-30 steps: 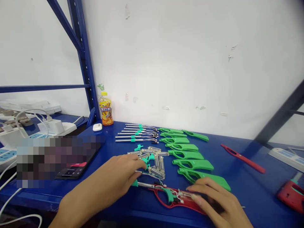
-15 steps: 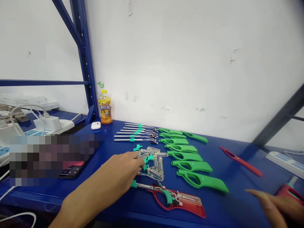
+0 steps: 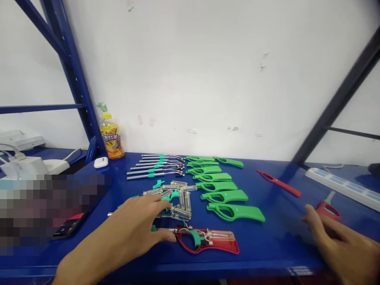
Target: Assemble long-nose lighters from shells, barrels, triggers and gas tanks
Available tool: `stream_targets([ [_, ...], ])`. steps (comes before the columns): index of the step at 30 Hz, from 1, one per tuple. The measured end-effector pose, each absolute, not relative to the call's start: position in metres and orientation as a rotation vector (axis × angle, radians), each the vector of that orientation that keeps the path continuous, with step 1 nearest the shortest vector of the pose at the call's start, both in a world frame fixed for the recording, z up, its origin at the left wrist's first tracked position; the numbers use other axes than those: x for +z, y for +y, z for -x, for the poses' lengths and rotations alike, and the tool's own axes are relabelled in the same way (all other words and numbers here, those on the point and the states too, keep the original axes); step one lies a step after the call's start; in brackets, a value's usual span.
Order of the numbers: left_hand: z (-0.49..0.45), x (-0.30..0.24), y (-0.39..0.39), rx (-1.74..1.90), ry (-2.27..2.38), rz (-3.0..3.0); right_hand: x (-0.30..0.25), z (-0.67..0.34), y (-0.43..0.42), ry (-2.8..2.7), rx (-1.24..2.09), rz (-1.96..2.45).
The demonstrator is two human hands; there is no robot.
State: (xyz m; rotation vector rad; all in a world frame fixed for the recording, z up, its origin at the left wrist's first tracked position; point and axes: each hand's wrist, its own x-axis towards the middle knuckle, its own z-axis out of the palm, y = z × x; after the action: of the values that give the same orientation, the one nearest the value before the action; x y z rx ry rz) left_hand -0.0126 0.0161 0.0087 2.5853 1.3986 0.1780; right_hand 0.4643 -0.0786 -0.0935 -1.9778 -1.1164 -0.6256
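Worktop (image 3: 274,243) with both hands, viewed from the head. The red half-shell (image 3: 221,246) lies near the front edge, bearing a clear tank (image 3: 221,236) and a green trigger (image 3: 196,238). 1.0 s earlier the right hand (image 3: 341,241) had its fingers at this tank; it now stands well to the right — blurred, just beside a red-handled tool (image 3: 330,210) — and whether its fingers grip anything cannot be told. The left hand (image 3: 135,221) remains over the metal rod at the shell's nose, its thumb, hidden in the 1st frame, now in view and apart from the forefinger. The view has swung rightward. The green half-shells (image 3: 237,213) and loose clear tanks (image 3: 181,213) keep their arrangement beyond.
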Motion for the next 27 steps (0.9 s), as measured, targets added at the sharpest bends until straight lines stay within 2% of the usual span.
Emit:
stream_targets([
  [5, 0.017, 0.008, 0.023, 0.221, 1.327, -2.621, -0.068, -0.439, -0.077, -0.998, -0.471, 2.028],
  [10, 0.026, 0.004, 0.023, 0.254, 1.325, -2.678, -0.068, -0.443, -0.072, -1.031, -0.353, 2.04],
  [14, 0.033, 0.006, 0.019, 0.424, 1.284, -2.796, -0.07, -0.443, -0.073, -1.047, -0.301, 2.075],
  [18, 0.038, 0.008, 0.013, 0.585, 1.294, -2.862, -0.068, -0.443, -0.074, -0.939, -0.345, 2.124],
  [23, 0.04, 0.001, 0.007, 0.61, 1.292, -2.881, -0.069, -0.455, -0.071, -0.795, -0.341, 2.412],
  [27, 0.036, 0.003, 0.006, 0.656, 1.273, -2.835, -0.064, -0.463, -0.069, -0.842, -0.365, 2.479],
])
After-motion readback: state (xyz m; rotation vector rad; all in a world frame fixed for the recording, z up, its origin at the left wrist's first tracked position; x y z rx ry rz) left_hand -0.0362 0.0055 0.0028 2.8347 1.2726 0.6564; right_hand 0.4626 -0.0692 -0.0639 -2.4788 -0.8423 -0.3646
